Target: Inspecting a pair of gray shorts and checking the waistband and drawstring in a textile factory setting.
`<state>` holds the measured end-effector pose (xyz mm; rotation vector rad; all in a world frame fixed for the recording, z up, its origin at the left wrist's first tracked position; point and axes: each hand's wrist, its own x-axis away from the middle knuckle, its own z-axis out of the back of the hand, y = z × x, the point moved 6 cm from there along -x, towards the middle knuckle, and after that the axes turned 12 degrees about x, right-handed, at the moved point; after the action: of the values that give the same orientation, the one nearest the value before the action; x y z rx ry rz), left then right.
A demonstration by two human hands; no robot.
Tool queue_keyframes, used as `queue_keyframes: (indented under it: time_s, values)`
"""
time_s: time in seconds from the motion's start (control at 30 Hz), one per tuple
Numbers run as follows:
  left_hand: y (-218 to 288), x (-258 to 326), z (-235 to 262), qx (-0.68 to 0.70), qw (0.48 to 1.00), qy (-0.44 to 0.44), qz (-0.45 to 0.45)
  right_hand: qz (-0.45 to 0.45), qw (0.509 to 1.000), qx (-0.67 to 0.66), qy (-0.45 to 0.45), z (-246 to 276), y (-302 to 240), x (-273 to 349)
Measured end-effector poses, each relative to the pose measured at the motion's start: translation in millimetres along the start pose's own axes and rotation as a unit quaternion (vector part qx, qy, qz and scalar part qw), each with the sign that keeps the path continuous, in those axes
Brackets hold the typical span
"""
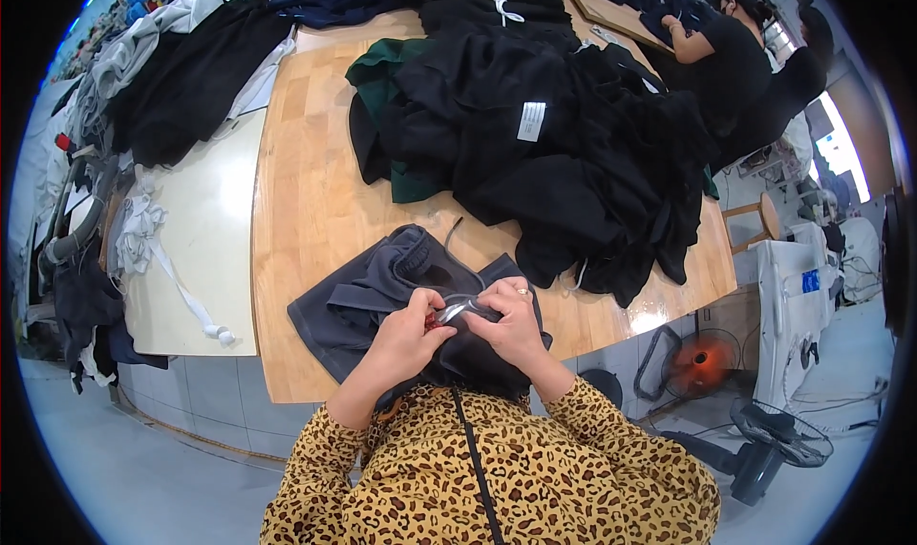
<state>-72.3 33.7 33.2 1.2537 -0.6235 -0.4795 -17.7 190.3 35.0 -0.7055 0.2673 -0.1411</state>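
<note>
A dark grey garment (368, 297) lies bunched at the near edge of the wooden table (306, 192). My left hand (406, 340) pinches a small red-handled tool against a silvery label or tape strip (457, 306) on the garment. My right hand (511, 320), with a ring on one finger, grips the same fabric and the strip from the right. Both hands meet over the cloth close to my chest. The tool's tip is hidden between my fingers.
A big heap of black clothes (564, 153) with a white tag and a green piece (382, 77) fills the table's far right. A white table (201, 230) with white cords stands left. Other people (735, 48) work at the back right. Fans (702, 359) stand on the floor at right.
</note>
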Motion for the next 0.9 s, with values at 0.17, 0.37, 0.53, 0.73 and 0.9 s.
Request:
queue_keyframes:
  time_s: [0.17, 0.37, 0.53, 0.73, 0.9]
  values:
    - [2, -2, -3, -0.022, 1.0, -0.009, 0.013, 0.027, 0.999, 0.03, 0.003, 1, -6, 1]
    - [2, -4, -4, -0.013, 1.0, -0.002, -0.002, 0.044, 0.998, 0.038, 0.007, 3, -12, 1]
    - [-3, -5, -2, 0.069, 0.997, 0.021, -0.013, 0.028, 0.999, 0.018, -0.002, 2, -7, 1]
    - [1, -5, -4, 0.065, 0.998, 0.0, 0.018, 0.038, 0.999, 0.004, 0.007, 4, -7, -1]
    - [2, -6, -1, 0.114, 0.992, 0.047, -0.024, 0.002, 0.998, -0.045, -0.039, -1, 5, 0]
